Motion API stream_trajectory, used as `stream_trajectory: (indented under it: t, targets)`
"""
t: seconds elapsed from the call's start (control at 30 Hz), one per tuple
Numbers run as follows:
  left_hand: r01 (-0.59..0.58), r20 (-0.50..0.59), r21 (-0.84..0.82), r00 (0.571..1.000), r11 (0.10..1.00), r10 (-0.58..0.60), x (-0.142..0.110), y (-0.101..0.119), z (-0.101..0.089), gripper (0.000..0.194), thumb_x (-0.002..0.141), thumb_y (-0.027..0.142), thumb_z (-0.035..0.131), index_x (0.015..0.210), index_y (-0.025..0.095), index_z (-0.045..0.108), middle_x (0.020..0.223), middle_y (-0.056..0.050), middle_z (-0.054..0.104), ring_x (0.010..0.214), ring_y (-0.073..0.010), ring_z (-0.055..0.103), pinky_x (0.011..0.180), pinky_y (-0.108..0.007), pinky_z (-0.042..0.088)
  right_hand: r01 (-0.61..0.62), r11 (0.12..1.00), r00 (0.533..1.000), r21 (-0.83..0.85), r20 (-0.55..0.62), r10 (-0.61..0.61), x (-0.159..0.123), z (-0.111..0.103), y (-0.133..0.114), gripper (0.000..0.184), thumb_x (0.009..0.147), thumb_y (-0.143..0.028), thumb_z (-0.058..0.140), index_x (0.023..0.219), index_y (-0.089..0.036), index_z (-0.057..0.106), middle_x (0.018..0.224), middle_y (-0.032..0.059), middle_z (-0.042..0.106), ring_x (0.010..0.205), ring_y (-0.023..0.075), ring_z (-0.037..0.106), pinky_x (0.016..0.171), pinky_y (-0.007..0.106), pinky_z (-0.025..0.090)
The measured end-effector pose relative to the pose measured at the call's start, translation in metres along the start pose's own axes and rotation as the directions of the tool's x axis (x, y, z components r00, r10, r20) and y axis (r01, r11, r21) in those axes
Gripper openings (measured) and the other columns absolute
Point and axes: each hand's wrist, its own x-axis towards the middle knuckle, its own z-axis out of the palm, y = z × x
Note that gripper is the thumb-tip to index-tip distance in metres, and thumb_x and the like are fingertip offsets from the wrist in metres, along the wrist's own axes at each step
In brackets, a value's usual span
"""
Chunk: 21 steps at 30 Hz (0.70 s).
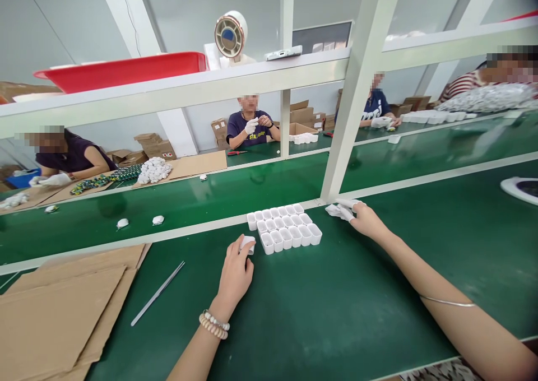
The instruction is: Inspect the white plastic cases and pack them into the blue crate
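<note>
My left hand (236,269) is closed around a small white plastic case (249,245) at the left end of a block of similar white cases (290,230). These stand in three rows with their open tops up, on the green table. By the foot of the metal post, my right hand (370,221) reaches out with its fingers on a crumpled white cloth piece that looks like a glove (339,210). That cloth partly hides the fingertips. Metal tweezers (157,294) lie on the table, left of my left hand.
Flat cardboard sheets (59,308) cover the left of the table. A white post (353,89) rises at the table's back edge. Beyond runs a green conveyor belt (252,185) with small white pieces on it. Several people sit on its far side. A round white-rimmed object (519,189) is far right.
</note>
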Motion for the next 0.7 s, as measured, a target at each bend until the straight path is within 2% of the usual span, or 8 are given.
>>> stream_trajectory:
  t: [0.07, 0.17, 0.3, 0.37, 0.53, 0.7]
  targets:
    - [0.002, 0.005, 0.022, 1.000, 1.000, -0.002, 0.000, -0.001, 0.000, 0.044, 0.089, 0.009, 0.041, 0.128, 0.027, 0.053, 0.144, -0.010, 0.040, 0.134, -0.0284, 0.038, 0.105, -0.049, 0.044, 0.013, 0.998, 1.000, -0.053, 0.027, -0.012, -0.001, -0.001, -0.003, 0.030, 0.088, -0.029, 0.046, 0.101, -0.016, 0.069, 0.090, 0.0123, 0.066, 0.088, 0.0280, 0.063, 0.073, 0.034, 0.050]
    - [0.020, -0.018, 0.037, 1.000, 0.999, -0.020, -0.001, -0.005, 0.002, 0.042, 0.090, 0.014, 0.045, 0.130, 0.026, 0.053, 0.141, -0.011, 0.040, 0.131, -0.0299, 0.041, 0.104, -0.050, 0.044, 0.019, 0.992, 0.999, -0.127, 0.048, -0.013, -0.003, -0.004, -0.006, 0.029, 0.087, -0.028, 0.047, 0.098, -0.015, 0.070, 0.089, 0.0133, 0.066, 0.089, 0.0281, 0.062, 0.075, 0.035, 0.049]
    - [0.062, -0.070, 0.047, 0.996, 0.997, -0.059, -0.001, -0.009, 0.000, 0.041, 0.089, 0.016, 0.048, 0.129, 0.023, 0.053, 0.146, -0.013, 0.035, 0.125, -0.0306, 0.046, 0.100, -0.049, 0.046, 0.057, 0.974, 0.998, -0.221, 0.050, -0.047, -0.004, -0.008, -0.009, 0.039, 0.089, -0.042, 0.050, 0.113, -0.016, 0.068, 0.092, 0.0137, 0.066, 0.095, 0.0300, 0.060, 0.080, 0.037, 0.047]
    - [0.075, -0.085, 0.050, 0.994, 0.996, -0.070, 0.000, -0.010, -0.002, 0.042, 0.087, 0.014, 0.049, 0.128, 0.022, 0.052, 0.147, -0.013, 0.036, 0.123, -0.0299, 0.049, 0.100, -0.049, 0.046, 0.076, 0.951, 0.997, -0.301, 0.050, -0.064, -0.004, -0.009, -0.010, 0.041, 0.089, -0.045, 0.051, 0.114, -0.016, 0.068, 0.093, 0.0135, 0.066, 0.095, 0.0297, 0.060, 0.079, 0.036, 0.047]
    - [0.062, -0.047, 0.064, 0.997, 0.996, -0.059, 0.003, -0.011, -0.008, 0.042, 0.087, 0.012, 0.048, 0.128, 0.021, 0.050, 0.136, -0.012, 0.051, 0.113, -0.0280, 0.054, 0.097, -0.048, 0.047, 0.059, 0.922, 0.998, -0.383, 0.039, -0.048, -0.004, -0.009, -0.011, 0.027, 0.086, -0.025, 0.050, 0.095, -0.012, 0.072, 0.089, 0.0149, 0.066, 0.087, 0.0275, 0.060, 0.070, 0.032, 0.044]
    - [0.051, -0.029, 0.078, 0.998, 0.996, -0.049, 0.002, -0.011, -0.011, 0.040, 0.087, 0.016, 0.049, 0.127, 0.019, 0.052, 0.116, -0.011, 0.058, 0.103, -0.0272, 0.056, 0.090, -0.045, 0.049, 0.060, 0.912, 0.998, -0.407, 0.026, -0.054, -0.004, -0.011, -0.017, 0.031, 0.078, -0.012, 0.049, 0.099, -0.012, 0.072, 0.093, 0.0144, 0.067, 0.088, 0.0273, 0.060, 0.070, 0.031, 0.042]
